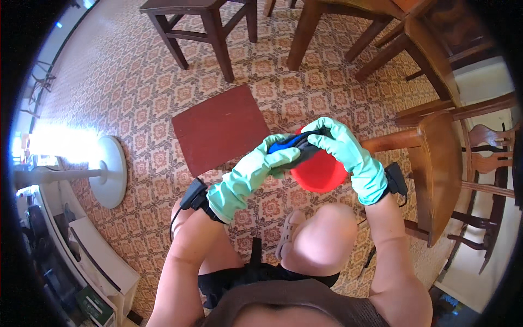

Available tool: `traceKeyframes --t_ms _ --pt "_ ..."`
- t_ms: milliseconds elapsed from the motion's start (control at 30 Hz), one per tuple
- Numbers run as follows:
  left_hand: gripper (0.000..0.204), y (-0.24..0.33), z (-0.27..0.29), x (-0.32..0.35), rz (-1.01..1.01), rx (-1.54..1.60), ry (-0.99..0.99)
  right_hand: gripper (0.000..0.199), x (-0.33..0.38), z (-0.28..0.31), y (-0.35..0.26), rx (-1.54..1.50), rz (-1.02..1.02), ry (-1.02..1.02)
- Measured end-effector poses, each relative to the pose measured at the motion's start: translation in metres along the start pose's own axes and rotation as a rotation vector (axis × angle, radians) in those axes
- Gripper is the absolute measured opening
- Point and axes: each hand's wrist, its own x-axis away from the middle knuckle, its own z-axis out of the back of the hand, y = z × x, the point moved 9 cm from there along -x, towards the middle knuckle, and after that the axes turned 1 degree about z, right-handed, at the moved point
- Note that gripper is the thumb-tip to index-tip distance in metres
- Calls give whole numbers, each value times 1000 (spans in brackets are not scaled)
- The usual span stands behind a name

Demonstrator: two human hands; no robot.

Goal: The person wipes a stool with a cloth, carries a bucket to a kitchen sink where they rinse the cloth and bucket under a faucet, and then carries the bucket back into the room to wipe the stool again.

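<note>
Both my hands wear mint-green rubber gloves. Between them, raised in front of my knees, is a folded dark grey and blue cloth (305, 151). My left hand (275, 155) is closed on its left end, with the thumb along the near side. At the other end, my right hand (331, 136) pinches the cloth between thumb and fingers. Beneath the cloth and my right hand, a round red basin (320, 180) sits on the floor, its far part covered by the cloth and gloves.
A dark red mat (218, 128) lies on the patterned tile floor beyond my left hand. Wooden chairs (436, 180) line the right side, and a dark wooden stool (212, 38) stands ahead. At left is a white round stand base (111, 171), near a white cabinet (103, 256).
</note>
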Motion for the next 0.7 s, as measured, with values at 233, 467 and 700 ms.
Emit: traceKeyframes --t_ms 233,467,700 --pt "47 1 17 40 -97 138 -103 12 -17 -53 -22 -40 -43 -85" --pt "29 11 77 56 -186 294 50 33 -31 -96 -42 -118 -74 -247" --pt "32 14 96 81 -178 176 67 17 -31 -110 -54 -130 -98 -342"
